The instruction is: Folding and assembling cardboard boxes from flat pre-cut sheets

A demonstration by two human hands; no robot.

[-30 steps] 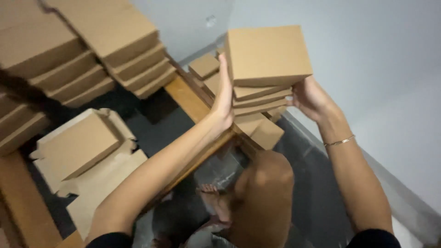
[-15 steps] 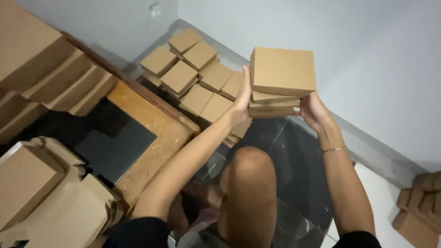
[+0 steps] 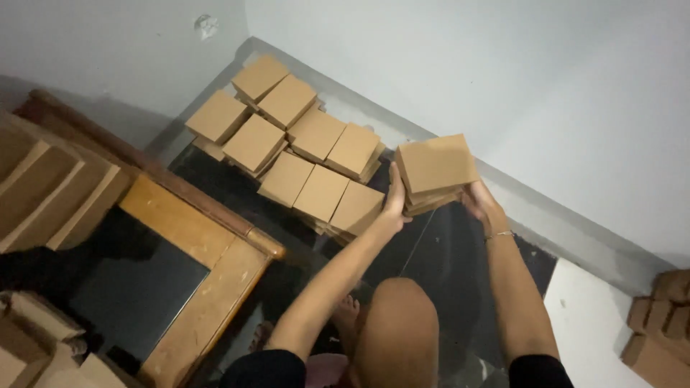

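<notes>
A wooden-framed counter (image 3: 194, 287) with a dark glass top sits near left. Far left, flat square brown cardboard boxes (image 3: 302, 154) cover the dark floor (image 3: 445, 251). Both hands, left hand (image 3: 395, 197) and right hand (image 3: 480, 203), clamp a small stack of matte cardboard boxes (image 3: 435, 172) right of them, fingers pressing opposite sides; keeping it level seems wise.

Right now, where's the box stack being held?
Head view, right of centre: the small stack of brown boxes sits between left hand and right hand, beside the floor boxes.
</notes>
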